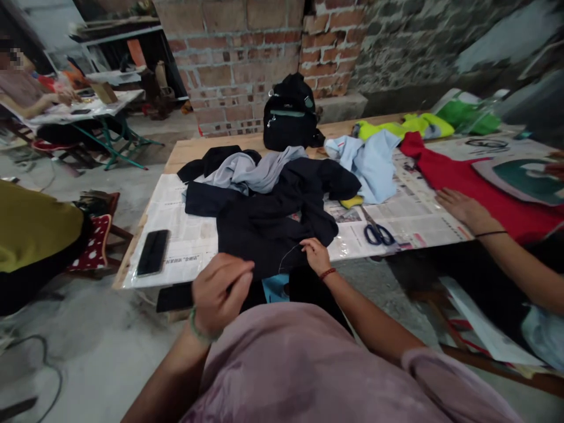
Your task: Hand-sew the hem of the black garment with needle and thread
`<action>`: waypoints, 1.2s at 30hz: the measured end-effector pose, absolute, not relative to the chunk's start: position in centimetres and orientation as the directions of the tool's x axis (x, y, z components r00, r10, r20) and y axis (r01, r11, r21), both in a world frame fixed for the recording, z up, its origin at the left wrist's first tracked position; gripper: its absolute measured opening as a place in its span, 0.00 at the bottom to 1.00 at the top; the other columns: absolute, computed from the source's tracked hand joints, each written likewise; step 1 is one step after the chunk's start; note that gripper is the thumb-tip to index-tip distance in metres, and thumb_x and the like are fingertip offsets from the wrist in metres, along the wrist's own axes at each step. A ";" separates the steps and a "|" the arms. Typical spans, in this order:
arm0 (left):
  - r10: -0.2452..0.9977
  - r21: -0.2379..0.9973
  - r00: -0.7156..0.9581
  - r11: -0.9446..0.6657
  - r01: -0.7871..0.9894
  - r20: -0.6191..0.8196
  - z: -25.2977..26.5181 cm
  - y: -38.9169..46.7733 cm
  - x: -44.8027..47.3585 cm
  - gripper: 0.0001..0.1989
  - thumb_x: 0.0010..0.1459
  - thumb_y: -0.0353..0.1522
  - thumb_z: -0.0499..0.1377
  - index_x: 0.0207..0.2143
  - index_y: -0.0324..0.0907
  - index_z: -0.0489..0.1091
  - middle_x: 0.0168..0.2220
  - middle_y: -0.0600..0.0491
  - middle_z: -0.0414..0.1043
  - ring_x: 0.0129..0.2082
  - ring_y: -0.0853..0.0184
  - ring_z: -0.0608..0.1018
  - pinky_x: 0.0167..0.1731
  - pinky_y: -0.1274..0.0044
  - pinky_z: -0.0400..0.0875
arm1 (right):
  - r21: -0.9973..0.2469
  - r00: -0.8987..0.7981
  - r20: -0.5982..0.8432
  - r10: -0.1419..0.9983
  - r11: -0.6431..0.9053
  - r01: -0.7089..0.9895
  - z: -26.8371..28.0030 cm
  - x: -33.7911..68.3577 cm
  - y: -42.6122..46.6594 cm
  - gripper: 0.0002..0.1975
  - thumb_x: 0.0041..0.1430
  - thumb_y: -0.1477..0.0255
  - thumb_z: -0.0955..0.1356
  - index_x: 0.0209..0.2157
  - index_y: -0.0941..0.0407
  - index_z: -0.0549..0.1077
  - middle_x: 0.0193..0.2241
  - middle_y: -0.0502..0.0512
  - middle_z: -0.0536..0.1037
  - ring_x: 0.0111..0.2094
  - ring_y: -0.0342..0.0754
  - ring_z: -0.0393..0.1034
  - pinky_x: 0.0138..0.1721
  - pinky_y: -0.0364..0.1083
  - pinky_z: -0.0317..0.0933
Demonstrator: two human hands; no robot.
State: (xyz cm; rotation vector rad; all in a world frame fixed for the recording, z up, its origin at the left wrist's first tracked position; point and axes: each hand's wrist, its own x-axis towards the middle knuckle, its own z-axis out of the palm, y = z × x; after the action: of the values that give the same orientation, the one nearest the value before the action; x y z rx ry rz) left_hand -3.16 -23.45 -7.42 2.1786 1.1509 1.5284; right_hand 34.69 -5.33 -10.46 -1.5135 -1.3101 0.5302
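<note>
A black garment [259,229] lies bunched on the newspaper-covered table, its near side reaching the front edge. At its near left corner is my left hand [222,288], fingers curled closed; whether cloth is between them is hidden. My right hand [316,255] is closed in a pinch over the garment's near right side. From its fingertips a thin white thread [288,254] curves down to the black cloth; no needle can be made out. Behind the black garment lies a crumpled grey cloth [251,170]. Dark blue scissors [379,234] rest to the right of my right hand.
A phone [153,251] lies at the table's left. A black backpack [291,114] stands at the back beside light blue cloth [370,161]. At right, another person's hand [465,208] rests by red cloth [449,179]. A stool [99,235] and other people are at left.
</note>
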 end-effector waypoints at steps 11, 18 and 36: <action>0.731 0.287 0.632 -0.682 0.673 0.257 -6.0 -8.1 9.3 0.21 0.46 0.39 0.59 0.44 0.44 0.66 0.46 0.47 0.65 0.46 0.57 0.65 0.43 0.66 0.58 | -0.952 0.549 0.172 0.818 0.281 -0.119 -0.3 35.8 -4.3 0.04 0.45 0.75 0.64 0.26 0.58 0.70 0.24 0.47 0.73 0.22 0.38 0.67 0.30 0.42 0.62; 0.758 0.212 0.607 -0.650 0.729 0.238 -6.6 -6.7 11.2 0.20 0.47 0.34 0.59 0.46 0.46 0.65 0.47 0.47 0.65 0.47 0.56 0.64 0.44 0.64 0.55 | -0.850 0.501 0.404 0.765 0.517 -0.104 8.2 37.7 -2.6 0.03 0.47 0.77 0.63 0.27 0.56 0.66 0.24 0.45 0.71 0.24 0.39 0.69 0.32 0.45 0.66; 0.852 0.716 0.510 -0.428 0.552 0.116 -4.9 -1.4 11.4 0.08 0.51 0.33 0.54 0.31 0.41 0.73 0.30 0.52 0.71 0.31 0.70 0.71 0.34 0.78 0.63 | -0.775 0.559 0.517 0.648 0.632 -0.015 14.2 41.1 1.1 0.08 0.48 0.84 0.60 0.25 0.58 0.65 0.21 0.43 0.70 0.22 0.36 0.69 0.31 0.41 0.66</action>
State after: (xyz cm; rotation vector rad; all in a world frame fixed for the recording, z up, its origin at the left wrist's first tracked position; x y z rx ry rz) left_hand 11.40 -1.43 -4.89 2.1362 1.1422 0.6304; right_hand 41.07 1.08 14.17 -0.8062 -0.9033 0.4453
